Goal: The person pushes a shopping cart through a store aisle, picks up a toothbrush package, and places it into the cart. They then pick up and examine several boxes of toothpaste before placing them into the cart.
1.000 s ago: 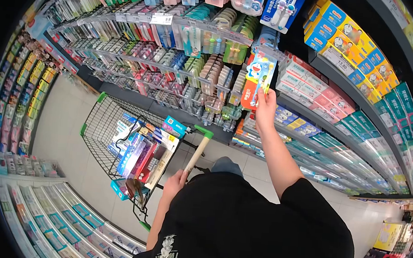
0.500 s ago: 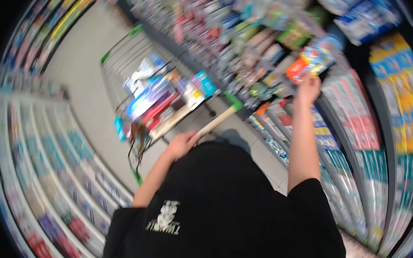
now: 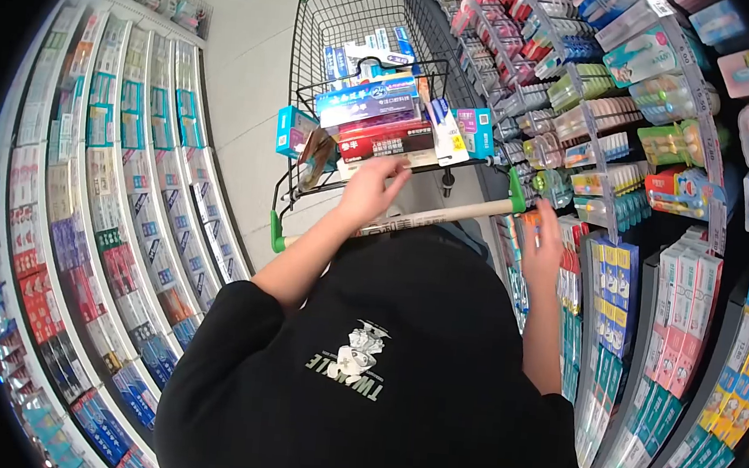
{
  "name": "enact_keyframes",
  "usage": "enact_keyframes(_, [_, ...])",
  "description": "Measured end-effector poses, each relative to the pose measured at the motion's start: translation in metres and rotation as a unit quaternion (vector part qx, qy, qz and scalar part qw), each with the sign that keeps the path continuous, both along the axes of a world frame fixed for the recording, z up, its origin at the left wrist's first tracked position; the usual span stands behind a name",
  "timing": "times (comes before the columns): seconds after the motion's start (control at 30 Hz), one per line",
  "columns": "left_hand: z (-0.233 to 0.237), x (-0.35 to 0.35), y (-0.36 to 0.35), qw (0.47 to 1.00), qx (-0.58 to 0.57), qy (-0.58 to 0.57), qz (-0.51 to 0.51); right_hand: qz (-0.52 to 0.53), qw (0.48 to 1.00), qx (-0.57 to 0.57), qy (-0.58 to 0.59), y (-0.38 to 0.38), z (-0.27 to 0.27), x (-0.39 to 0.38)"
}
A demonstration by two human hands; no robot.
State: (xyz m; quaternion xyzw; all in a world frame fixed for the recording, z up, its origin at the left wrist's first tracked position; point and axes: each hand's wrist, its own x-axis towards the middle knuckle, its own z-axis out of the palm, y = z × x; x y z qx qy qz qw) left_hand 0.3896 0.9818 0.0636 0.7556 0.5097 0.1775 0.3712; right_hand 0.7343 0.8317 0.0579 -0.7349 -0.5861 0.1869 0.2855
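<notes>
A shopping cart (image 3: 356,26) with a black wire basket and green corners stands before me. My left hand (image 3: 372,192) is above the pale cart handle (image 3: 473,211), its fingers apart and nothing in it, close to stacked boxes. Among these are a blue and purple box (image 3: 367,106) and a red box (image 3: 385,133). To their right are a white and blue pack (image 3: 446,134) and a teal box (image 3: 478,129). My right hand (image 3: 544,247), fingers stretched and holding nothing, is beside the handle's green right end (image 3: 517,191), near the right shelf.
Hanging packs fill the right-hand rack, including an orange and blue pack (image 3: 678,195). Below it stand rows of boxes, such as pink and white ones (image 3: 680,320). A white shelf (image 3: 121,214) of boxed goods lines the left. More boxes (image 3: 380,50) lie deeper in the cart.
My right hand has left the orange pack on the rack and come down beside the handle. My left hand has let go of the handle and moved toward the boxes. The view has turned.
</notes>
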Motion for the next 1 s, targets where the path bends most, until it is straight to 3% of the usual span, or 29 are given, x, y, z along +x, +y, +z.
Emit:
enact_keyframes(0.13, [-0.021, -0.006, 0.022, 0.984, 0.150, 0.085, -0.039, 0.113, 0.985, -0.099, -0.084, 0.006, -0.004, -0.020])
enact_keyframes(0.17, [-0.023, -0.002, 0.024, 0.984, 0.130, 0.102, -0.064, 0.126, 0.982, -0.115, -0.085, 0.007, -0.005, -0.022])
enact_keyframes(0.3, [-0.038, 0.037, 0.035, 0.959, 0.194, 0.124, -0.167, 0.128, 0.981, -0.114, -0.093, 0.010, -0.006, -0.025])
enact_keyframes(0.43, [-0.065, 0.072, 0.040, 0.923, 0.282, 0.203, -0.167, 0.128, 0.977, -0.133, -0.105, 0.009, -0.004, -0.028])
enact_keyframes(0.63, [-0.078, 0.069, 0.043, 0.921, 0.268, 0.174, -0.221, 0.112, 0.986, -0.099, -0.074, 0.000, 0.004, -0.031])
enact_keyframes(0.7, [-0.079, 0.065, 0.047, 0.921, 0.316, 0.128, -0.188, 0.095, 0.988, -0.102, -0.060, -0.004, 0.017, -0.035])
enact_keyframes(0.77, [-0.069, 0.068, 0.046, 0.931, 0.321, 0.096, -0.145, 0.083, 0.991, -0.098, -0.050, -0.006, 0.025, -0.037])
enact_keyframes(0.93, [0.030, 0.062, 0.034, 0.959, 0.271, 0.077, -0.039, 0.064, 0.997, -0.052, -0.007, 0.001, 0.050, -0.046])
enact_keyframes(1.0, [0.058, 0.057, 0.022, 0.971, 0.231, -0.059, 0.019, 0.067, 0.998, -0.005, -0.002, 0.007, 0.061, -0.052])
